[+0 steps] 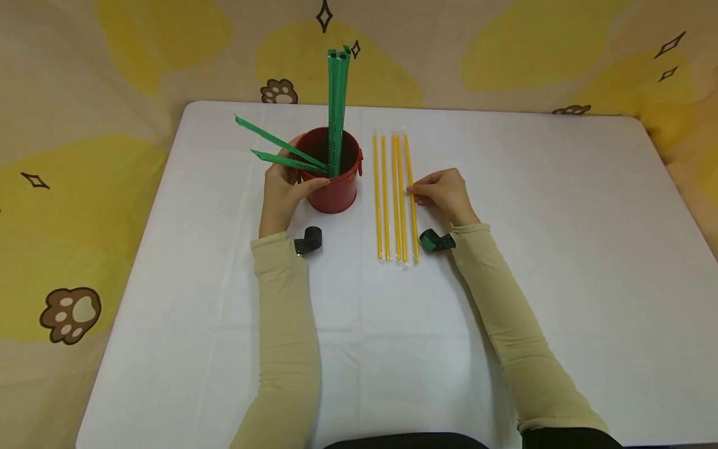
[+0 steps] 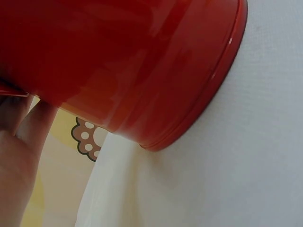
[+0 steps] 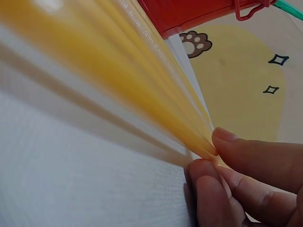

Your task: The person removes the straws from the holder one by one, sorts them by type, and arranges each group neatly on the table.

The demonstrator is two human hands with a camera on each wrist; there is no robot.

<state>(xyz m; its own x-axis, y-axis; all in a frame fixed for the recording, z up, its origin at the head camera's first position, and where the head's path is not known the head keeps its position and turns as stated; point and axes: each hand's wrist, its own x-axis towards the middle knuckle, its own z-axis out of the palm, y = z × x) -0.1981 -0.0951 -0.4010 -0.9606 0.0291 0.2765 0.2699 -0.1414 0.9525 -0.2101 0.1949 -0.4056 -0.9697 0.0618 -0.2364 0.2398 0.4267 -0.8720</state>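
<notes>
A small red bucket [image 1: 332, 196] stands on the table, holding several green paper-wrapped sticks [image 1: 336, 112]; two of them lean out to the left. My left hand [image 1: 283, 193] grips the bucket from its left side, thumb along the front rim and fingers behind it. To the bucket's right lies a row of several yellow straws [image 1: 386, 206] in clear wrappers, side by side. With thumb and fingertips my right hand [image 1: 449, 193] pinches the rightmost yellow straw [image 1: 413, 218] near its middle. In the right wrist view that straw crosses close to the lens.
A white cloth [image 1: 359, 349] covers the table. Behind and to the left hangs a yellow patterned curtain [image 1: 73, 237] with paw prints. Small black cameras are strapped at the left wrist [image 1: 308, 241] and the right wrist [image 1: 437, 241].
</notes>
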